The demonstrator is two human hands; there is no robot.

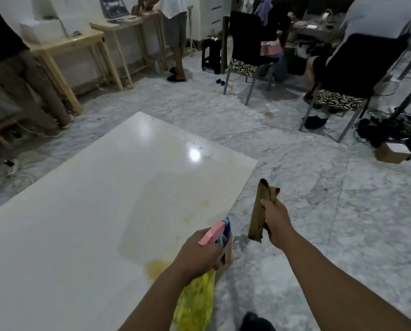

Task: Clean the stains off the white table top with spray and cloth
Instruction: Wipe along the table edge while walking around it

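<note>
Gripping spray bottle [220, 231] and cloth [261, 211] beside stained table top [80, 211].

The table top [80, 223] is showing glossy white with yellowish-brown stains [155, 267]. The spray bottle [197, 299] is showing a yellow body, blue collar and pink trigger. The cloth [259, 216] is looking brown. The floor [319, 199] is showing grey-veined marble, and the chair cushions [338, 99] are showing black-on-cream swirls.
</note>
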